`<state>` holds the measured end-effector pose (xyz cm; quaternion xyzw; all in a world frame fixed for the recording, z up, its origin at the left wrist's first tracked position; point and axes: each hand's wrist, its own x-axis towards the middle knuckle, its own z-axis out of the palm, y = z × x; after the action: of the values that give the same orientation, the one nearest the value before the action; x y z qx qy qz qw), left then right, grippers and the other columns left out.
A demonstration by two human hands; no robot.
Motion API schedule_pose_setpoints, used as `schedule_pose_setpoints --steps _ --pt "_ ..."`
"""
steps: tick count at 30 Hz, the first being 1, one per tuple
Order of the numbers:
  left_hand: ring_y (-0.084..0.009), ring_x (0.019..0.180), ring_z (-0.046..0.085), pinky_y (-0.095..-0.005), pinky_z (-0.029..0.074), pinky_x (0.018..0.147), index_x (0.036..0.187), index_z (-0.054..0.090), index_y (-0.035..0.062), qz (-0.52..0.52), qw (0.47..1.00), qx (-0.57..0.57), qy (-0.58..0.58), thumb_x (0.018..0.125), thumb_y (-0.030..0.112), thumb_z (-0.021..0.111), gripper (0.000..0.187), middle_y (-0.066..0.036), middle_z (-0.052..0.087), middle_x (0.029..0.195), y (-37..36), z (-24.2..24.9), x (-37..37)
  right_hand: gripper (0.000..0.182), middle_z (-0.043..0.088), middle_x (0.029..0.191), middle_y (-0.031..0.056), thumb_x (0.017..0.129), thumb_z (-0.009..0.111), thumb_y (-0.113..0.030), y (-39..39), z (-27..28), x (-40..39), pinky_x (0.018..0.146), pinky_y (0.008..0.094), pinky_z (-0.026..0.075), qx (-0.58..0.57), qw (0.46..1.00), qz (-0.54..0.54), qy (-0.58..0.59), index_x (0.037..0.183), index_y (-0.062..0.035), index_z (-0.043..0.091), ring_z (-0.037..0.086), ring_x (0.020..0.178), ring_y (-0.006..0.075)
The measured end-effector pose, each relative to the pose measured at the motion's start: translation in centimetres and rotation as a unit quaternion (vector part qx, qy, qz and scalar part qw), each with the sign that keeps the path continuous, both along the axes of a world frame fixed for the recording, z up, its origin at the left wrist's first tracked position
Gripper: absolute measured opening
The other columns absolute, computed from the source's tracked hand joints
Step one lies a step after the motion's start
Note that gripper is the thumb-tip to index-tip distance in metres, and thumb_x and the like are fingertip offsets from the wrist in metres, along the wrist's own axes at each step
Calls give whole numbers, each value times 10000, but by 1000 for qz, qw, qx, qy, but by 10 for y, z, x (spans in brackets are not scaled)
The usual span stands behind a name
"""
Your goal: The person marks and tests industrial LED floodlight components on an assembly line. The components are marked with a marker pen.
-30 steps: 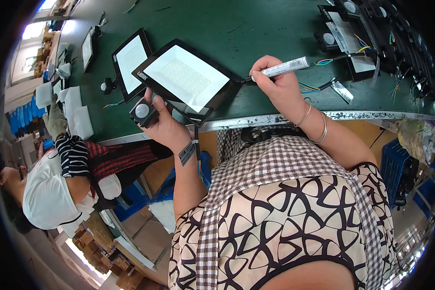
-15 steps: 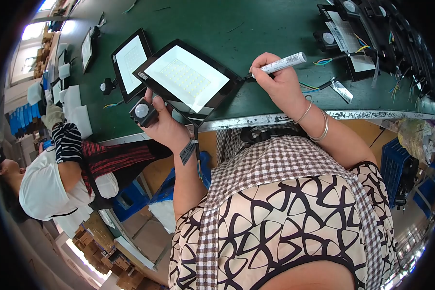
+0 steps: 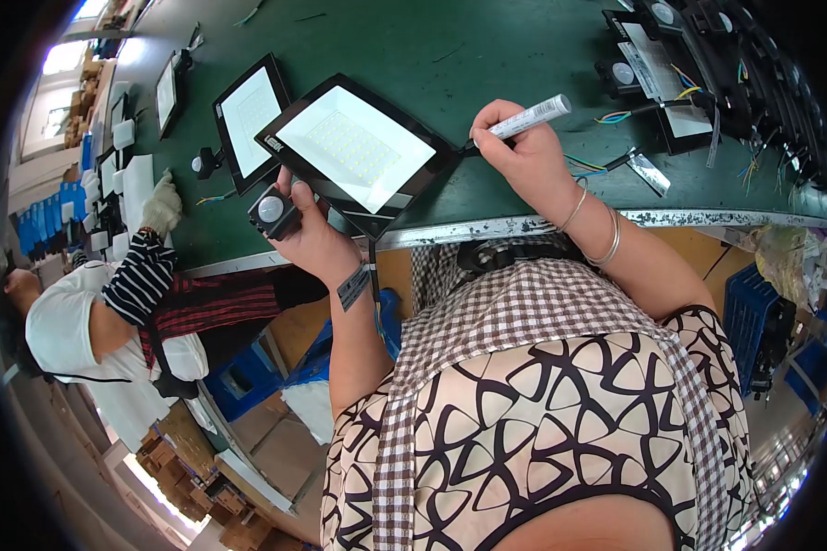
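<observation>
Marker (image 3: 538, 114) pinched in the right hand (image 3: 530, 167) could skid if the left hand (image 3: 315, 246), gripping the mid-frame floodlight's (image 3: 354, 147) sensor (image 3: 271, 209), wobbles.

Workshop — green bench (image 3: 386, 46), several floodlights (image 3: 354, 147).

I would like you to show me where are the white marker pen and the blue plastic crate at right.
White marker pen (image 3: 529, 118): head view, on its barrel.
Blue plastic crate (image 3: 745, 308): head view, on its side wall.

green wkbench (image 3: 386, 46) w/ worn edge (image 3: 708, 219), bright window (image 3: 64, 57), cardbd boxes (image 3: 171, 473), blue crate (image 3: 746, 317)
</observation>
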<state>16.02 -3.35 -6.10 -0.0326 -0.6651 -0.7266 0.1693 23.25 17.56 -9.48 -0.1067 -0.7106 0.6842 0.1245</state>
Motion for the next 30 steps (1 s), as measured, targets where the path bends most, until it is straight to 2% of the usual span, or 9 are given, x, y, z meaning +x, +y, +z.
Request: schedule_pose_setpoints --steps 2,8,11,12,18,21,22,26,30 --pt "-155 919 576 -285 500 750 1129 528 -60 8 1000 -3 -3 876 137 614 332 -116 590 1095 2 2 1 58 449 647 -61 829 554 -81 0 2 -2 511 196 314 3 1000 7 -11 786 -43 547 375 581 20" --pt "-157 911 590 -285 518 735 1107 523 -46 11 999 -48 15 865 108 622 304 -113 599 1082 0 5 -7 147 511 547 58 759 562 -206 8 5 -15 495 318 388 122 991 48 19 734 -61 562 493 492 194" --pt "-144 916 592 -267 514 709 1097 502 -5 -6 998 -67 9 858 138 635 308 -102 611 1083 4 15 -14 84 454 626 0 774 561 -131 16 31 -23 507 268 351 229 963 145 9 767 -51 539 432 563 90" --pt "-138 919 591 -259 510 699 1093 494 13 -13 997 -75 6 855 156 641 314 -97 616 1084 3 18 -16 95 453 619 17 749 564 -147 16 34 -28 525 277 364 270 949 157 -37 758 -56 539 444 568 106" --pt "-90 859 576 -181 429 542 1194 439 39 -50 994 -81 -59 851 92 625 394 -127 594 1131 -13 16 -23 58 495 695 -35 812 549 -93 23 -2 -15 580 209 359 -24 1000 7 18 775 -49 547 432 646 47" --pt "-89 851 576 -182 407 518 1278 372 78 -92 991 -38 -94 850 77 613 491 -143 552 1201 -21 15 -16 76 458 627 -59 808 565 -119 27 -4 -9 515 203 332 -46 998 -22 48 764 -57 564 395 578 21" --pt "-156 848 587 -258 523 628 1289 335 61 -149 982 16 -111 821 43 605 540 -163 468 1286 -32 13 -17 79 461 643 -62 817 557 -112 27 -1 -6 517 194 320 -44 998 -26 31 767 -52 559 383 583 20" --pt "-230 909 587 -344 541 637 1175 427 58 -147 968 126 -158 853 145 598 376 -149 460 1293 -42 2 -9 63 480 698 -64 834 555 -82 23 22 1 544 173 321 -137 990 -14 16 787 -39 556 394 631 10" --pt "-243 878 609 -333 545 623 1074 484 68 -170 955 134 -205 863 197 592 270 -155 511 1236 -36 -6 -10 52 493 714 -58 834 565 -80 6 49 -3 561 177 339 -100 990 84 44 809 -35 564 416 644 17"
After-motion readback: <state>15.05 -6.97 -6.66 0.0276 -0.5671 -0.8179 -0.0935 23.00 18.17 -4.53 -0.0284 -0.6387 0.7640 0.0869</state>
